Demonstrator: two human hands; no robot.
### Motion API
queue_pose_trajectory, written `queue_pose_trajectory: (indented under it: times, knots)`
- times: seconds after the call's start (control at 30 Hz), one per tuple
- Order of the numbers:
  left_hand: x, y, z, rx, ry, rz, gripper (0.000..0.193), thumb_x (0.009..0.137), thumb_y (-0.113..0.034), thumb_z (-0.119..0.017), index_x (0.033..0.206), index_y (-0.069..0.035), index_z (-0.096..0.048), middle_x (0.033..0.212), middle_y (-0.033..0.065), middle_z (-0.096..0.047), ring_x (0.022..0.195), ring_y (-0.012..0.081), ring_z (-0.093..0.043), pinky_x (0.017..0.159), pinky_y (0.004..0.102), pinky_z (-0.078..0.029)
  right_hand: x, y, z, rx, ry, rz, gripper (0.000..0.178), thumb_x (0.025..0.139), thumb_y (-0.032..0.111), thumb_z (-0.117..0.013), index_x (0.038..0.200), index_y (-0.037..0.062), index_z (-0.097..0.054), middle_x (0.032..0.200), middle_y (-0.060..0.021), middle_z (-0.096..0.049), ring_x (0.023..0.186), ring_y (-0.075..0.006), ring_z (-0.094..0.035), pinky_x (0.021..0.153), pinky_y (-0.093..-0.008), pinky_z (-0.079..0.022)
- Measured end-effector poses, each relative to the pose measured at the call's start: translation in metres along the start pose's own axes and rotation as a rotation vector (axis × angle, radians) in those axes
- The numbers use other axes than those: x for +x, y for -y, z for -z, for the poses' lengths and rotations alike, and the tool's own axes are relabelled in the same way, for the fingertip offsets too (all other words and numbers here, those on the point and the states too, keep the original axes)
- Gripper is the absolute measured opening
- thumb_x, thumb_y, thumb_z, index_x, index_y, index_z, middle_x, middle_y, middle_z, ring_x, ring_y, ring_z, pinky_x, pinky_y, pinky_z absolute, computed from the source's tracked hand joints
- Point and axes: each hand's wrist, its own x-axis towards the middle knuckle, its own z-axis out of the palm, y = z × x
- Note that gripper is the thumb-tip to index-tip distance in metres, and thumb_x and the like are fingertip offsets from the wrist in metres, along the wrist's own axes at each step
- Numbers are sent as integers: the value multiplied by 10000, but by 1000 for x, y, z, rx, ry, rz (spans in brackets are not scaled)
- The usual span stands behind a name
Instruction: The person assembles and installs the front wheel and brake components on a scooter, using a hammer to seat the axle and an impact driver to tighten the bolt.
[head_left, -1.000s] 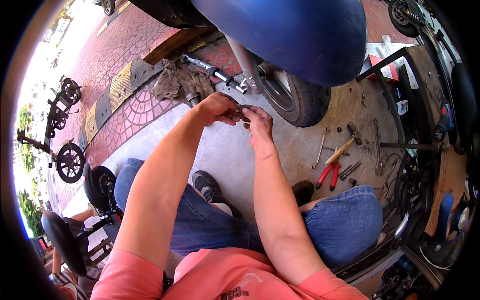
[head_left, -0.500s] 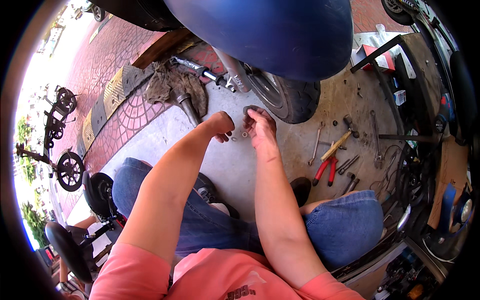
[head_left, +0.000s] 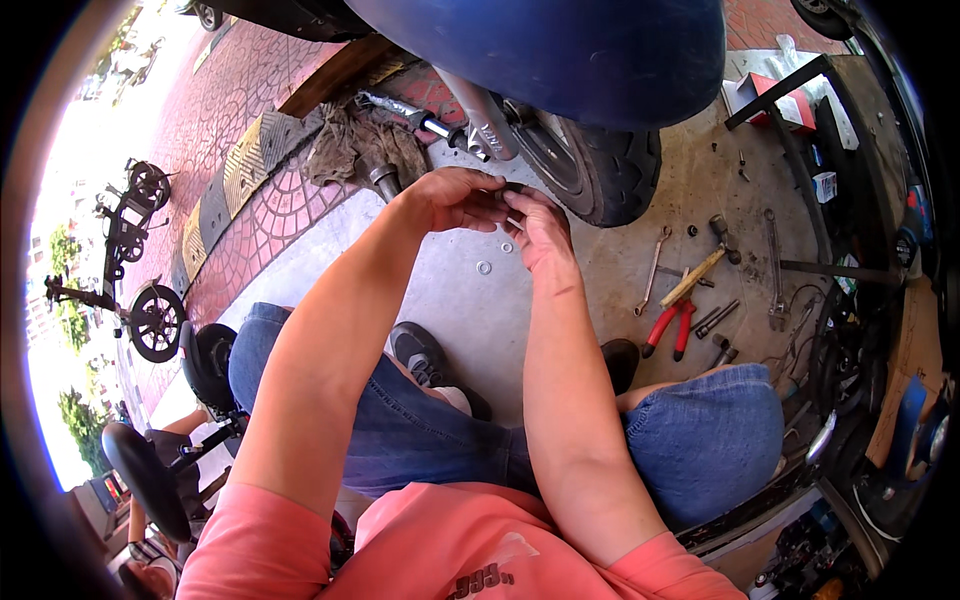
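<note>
In the head view, the right hand (head_left: 545, 228) pinches a small dark part (head_left: 513, 188) just left of the wheel (head_left: 628, 175). The left hand (head_left: 458, 200) meets it, fingers partly curled; whether it grips, I cannot tell. Two washers (head_left: 484, 268) and red-handled pliers (head_left: 660, 330) lie nearer the person than the wheel.

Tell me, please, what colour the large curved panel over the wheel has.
The panel is dark blue; the head view shows it best.

2 hands (head_left: 462, 200) (head_left: 542, 230), 2 washers (head_left: 479, 269), 2 wrenches (head_left: 653, 272) (head_left: 775, 270), 2 shoes (head_left: 418, 350) (head_left: 621, 366), 1 hammer (head_left: 694, 278), 1 pair of red-handled pliers (head_left: 660, 331), 1 rag (head_left: 345, 150).
</note>
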Motion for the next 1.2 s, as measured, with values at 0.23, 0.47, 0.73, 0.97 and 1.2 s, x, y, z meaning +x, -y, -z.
queue_pose_trajectory:
  times: [0.23,0.47,0.73,0.97,1.2]
  knots:
    - [-1,-5,-6,-47,-120,-23,236,1027,-215,-634,1142,-12,-673,1036,127,-739,921,255,-736,857,428,-628,-6,11,-11,-311,17,134,249,876,139,-745,1087,7,-755,1016,-71,-757,903,-171,-683,797,-311,-498]
    - [-1,-7,0,-96,-150,11,231,1044,-229,-602,1127,-27,-679,989,106,-720,903,244,-707,935,461,-594,0,7,-18,-596,30,434,303,803,187,-780,996,-46,-768,917,-147,-775,848,-223,-725,794,-338,-562]
    - [-16,-14,20,-139,21,54,188,1003,-214,-663,1095,-50,-670,962,134,-735,886,304,-736,881,502,-615,1,18,-11,-420,288,273,275,833,185,-749,995,-36,-765,881,-70,-727,845,-148,-640,807,-300,-504]
    - [1,-27,15,-299,-139,-122,266,1034,-231,-606,1195,-22,-634,1162,198,-688,1102,342,-682,1000,566,-559,5,10,-15,-200,160,289,349,854,299,-787,1071,27,-759,1023,-52,-729,981,-146,-618,856,-333,-466]
    - [11,-56,5,-377,19,-273,405,1058,-355,-579,1372,-100,-606,1380,87,-639,1251,335,-607,1125,578,-467,14,-3,2,-220,61,260,410,842,342,-800,1179,127,-705,1148,24,-695,1007,-149,-598,856,-381,-444]
